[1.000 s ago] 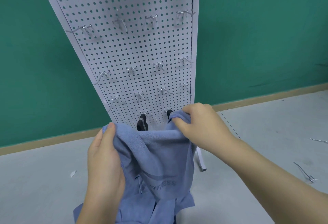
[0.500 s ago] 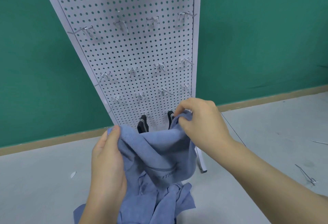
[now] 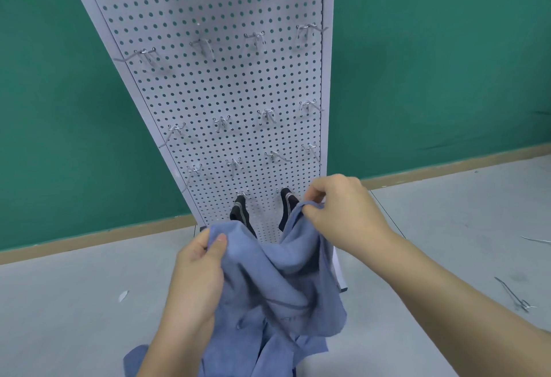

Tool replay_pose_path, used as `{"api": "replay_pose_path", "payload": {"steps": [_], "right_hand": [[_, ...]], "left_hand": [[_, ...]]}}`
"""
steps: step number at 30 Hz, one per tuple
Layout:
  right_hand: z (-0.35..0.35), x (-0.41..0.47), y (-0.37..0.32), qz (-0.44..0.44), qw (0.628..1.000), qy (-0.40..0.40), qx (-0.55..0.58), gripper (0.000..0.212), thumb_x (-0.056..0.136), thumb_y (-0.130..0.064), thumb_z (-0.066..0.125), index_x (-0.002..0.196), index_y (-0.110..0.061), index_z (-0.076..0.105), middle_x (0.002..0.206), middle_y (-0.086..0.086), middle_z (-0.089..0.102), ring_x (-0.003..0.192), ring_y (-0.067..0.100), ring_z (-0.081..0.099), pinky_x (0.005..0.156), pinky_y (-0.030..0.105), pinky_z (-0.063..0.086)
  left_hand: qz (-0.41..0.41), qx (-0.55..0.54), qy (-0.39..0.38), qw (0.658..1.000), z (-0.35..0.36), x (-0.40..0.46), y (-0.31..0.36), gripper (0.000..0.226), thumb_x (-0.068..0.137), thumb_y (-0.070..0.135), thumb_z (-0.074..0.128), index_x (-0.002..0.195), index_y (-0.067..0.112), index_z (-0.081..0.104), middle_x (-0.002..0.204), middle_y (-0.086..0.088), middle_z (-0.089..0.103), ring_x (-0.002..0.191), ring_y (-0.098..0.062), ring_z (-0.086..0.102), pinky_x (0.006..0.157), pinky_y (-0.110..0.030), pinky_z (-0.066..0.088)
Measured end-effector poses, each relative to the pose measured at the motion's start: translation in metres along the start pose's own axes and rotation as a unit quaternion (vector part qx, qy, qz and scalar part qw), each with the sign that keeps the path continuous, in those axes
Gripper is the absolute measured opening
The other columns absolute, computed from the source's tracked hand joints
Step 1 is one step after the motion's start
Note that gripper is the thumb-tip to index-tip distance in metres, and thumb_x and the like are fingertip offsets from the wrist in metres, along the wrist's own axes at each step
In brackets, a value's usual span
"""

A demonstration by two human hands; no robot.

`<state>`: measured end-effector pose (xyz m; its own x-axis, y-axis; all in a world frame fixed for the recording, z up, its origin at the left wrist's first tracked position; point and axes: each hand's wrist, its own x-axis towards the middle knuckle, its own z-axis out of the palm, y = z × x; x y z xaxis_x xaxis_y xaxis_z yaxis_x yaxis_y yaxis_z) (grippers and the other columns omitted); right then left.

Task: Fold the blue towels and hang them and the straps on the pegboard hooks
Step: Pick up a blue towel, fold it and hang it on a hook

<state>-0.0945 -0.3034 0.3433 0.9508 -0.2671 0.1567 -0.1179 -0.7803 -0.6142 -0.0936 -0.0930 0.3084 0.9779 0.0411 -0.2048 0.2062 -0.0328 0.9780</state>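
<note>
Head view: both hands (left (image 3: 196, 272), right (image 3: 343, 212)) pinching blue towel (image 3: 277, 275) corners.

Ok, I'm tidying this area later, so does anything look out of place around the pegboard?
Yes. Loose metal hooks lie on the floor at right, away from the pegboard, and another lies near the right edge. A small white scrap lies on the floor at left.

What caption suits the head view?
Both hands, left hand and right hand, hold a blue towel before the pegboard.
</note>
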Motion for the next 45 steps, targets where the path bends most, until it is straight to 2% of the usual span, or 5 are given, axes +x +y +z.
{"api": "replay_pose_path", "payload": {"steps": [16, 23, 30, 34, 45], "right_hand": [[-0.036, 0.025, 0.017, 0.245, 0.747, -0.050, 0.616, 0.018, 0.108, -0.015, 0.050, 0.100, -0.006, 0.063, 0.086, 0.008, 0.073, 0.081, 0.022, 0.070, 0.077, 0.034, 0.055], [-0.027, 0.019, 0.018, 0.170, 0.877, 0.002, 0.449, 0.020, 0.088, -0.027, 0.081, 0.079, -0.014, 0.069, 0.082, 0.009, 0.064, 0.078, 0.021, 0.054, 0.077, 0.038, 0.048], [-0.030, 0.019, 0.016, 0.165, 0.868, -0.013, 0.468, 0.026, 0.099, -0.022, 0.068, 0.079, -0.008, 0.073, 0.077, 0.007, 0.068, 0.072, 0.022, 0.059, 0.078, 0.037, 0.054], [-0.030, 0.022, 0.017, 0.184, 0.869, -0.049, 0.457, 0.032, 0.105, -0.020, 0.058, 0.105, 0.010, 0.071, 0.096, 0.016, 0.075, 0.083, 0.028, 0.068, 0.082, 0.038, 0.055], [-0.026, 0.021, 0.010, 0.250, 0.844, -0.024, 0.474, 0.018, 0.099, -0.016, 0.056, 0.101, -0.002, 0.067, 0.101, 0.013, 0.071, 0.093, 0.030, 0.066, 0.086, 0.042, 0.052]], "left_hand": [[0.015, -0.207, 0.087, 0.974, -0.025, -0.010, 0.032, 0.020, 0.102, 0.037, 0.060, 0.097, 0.019, 0.068, 0.081, 0.005, 0.075, 0.063, -0.006, 0.070, 0.065, -0.030, 0.048], [0.020, -0.184, 0.114, 0.976, -0.025, -0.011, 0.027, 0.022, 0.110, 0.017, 0.045, 0.101, 0.020, 0.065, 0.075, 0.011, 0.077, 0.059, 0.001, 0.071, 0.045, -0.014, 0.051], [0.013, -0.224, 0.104, 0.969, -0.032, -0.005, 0.024, 0.028, 0.107, 0.005, 0.040, 0.111, 0.013, 0.067, 0.078, 0.005, 0.071, 0.060, -0.002, 0.065, 0.051, -0.012, 0.049], [0.006, -0.248, 0.078, 0.966, -0.041, 0.000, 0.026, 0.048, 0.091, -0.004, 0.041, 0.061, 0.015, 0.072, 0.061, 0.000, 0.063, 0.056, -0.009, 0.061, 0.049, -0.012, 0.050], [-0.011, -0.179, 0.038, 0.983, -0.035, -0.005, 0.029, 0.027, 0.102, 0.022, 0.060, 0.115, 0.001, 0.070, 0.090, -0.006, 0.079, 0.070, -0.010, 0.075, 0.053, -0.020, 0.057]]}}
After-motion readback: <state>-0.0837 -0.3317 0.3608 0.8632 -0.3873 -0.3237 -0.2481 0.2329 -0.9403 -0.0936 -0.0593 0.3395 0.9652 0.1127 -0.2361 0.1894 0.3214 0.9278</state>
